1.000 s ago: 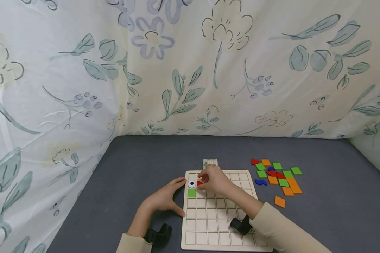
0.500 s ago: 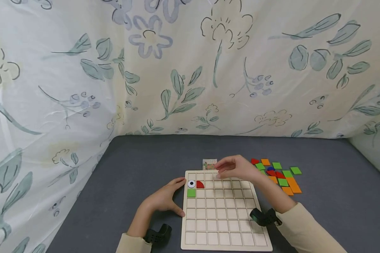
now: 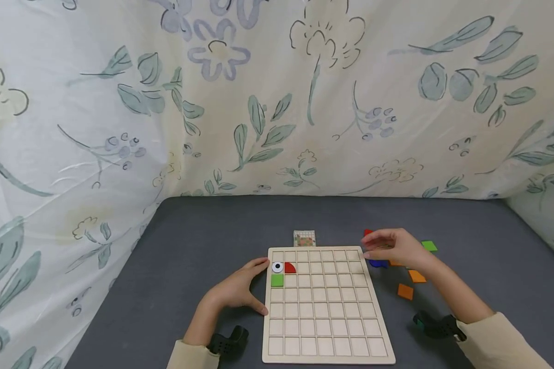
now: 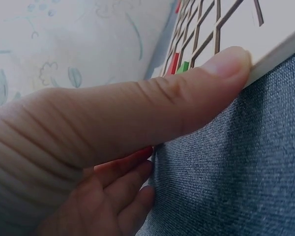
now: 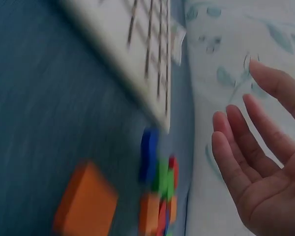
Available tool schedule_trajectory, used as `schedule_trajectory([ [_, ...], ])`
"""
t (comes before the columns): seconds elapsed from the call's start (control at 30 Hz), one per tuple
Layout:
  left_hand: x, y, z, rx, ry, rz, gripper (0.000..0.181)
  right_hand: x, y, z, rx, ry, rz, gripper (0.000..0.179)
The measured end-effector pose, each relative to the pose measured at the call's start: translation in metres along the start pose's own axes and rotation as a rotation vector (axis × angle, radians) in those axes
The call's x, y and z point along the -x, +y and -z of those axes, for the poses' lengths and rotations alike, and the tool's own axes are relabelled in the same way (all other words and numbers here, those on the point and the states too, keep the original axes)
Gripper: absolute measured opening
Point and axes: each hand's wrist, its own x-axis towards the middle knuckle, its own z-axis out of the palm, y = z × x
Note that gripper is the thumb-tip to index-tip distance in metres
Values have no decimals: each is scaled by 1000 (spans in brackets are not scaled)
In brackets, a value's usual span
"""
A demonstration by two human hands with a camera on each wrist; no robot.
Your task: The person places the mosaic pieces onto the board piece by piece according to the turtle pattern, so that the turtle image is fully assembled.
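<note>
A wooden grid board (image 3: 325, 310) lies on the dark cloth. Set in its upper left cells are a white disc with a black centre (image 3: 277, 267), a red quarter-round tile (image 3: 290, 267) and a green square tile (image 3: 277, 280). My left hand (image 3: 235, 288) rests against the board's left edge, thumb and fingers spread; its thumb (image 4: 187, 105) touches the rim in the left wrist view. Past the board's upper right corner hovers my right hand (image 3: 399, 248), fingers relaxed and holding nothing. It partly covers the pile of coloured tiles; a blue curved piece (image 3: 377, 263) shows below it.
A small printed card (image 3: 304, 239) lies behind the board's top edge. Orange square tiles (image 3: 405, 291) and a green tile (image 3: 429, 246) lie around the right hand. A floral curtain (image 3: 277, 102) hangs behind and to the left of the cloth-covered table (image 3: 212, 225).
My right hand has let go of the red quarter-round tile, now in its cell, and has moved right, off the board to above the loose tiles. The left hand has stayed in place.
</note>
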Motion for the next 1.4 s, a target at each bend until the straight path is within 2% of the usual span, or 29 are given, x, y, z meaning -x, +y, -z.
schedule_trajectory([
  [0.2,2,2,-1,3,0,5,106,21,20,24,104,48,-26,45],
  [0.4,3,4,-5,5,-3,12,106,36,37,36,233,70,-71,43],
  [0.63,3,5,-5,18,4,3,106,41,48,40,312,84,-139,42],
  [0.93,3,4,-4,13,5,5,107,40,50,41,405,103,-92,35],
  [1.4,2,4,-4,16,1,7,107,34,61,44,369,56,-62,36],
])
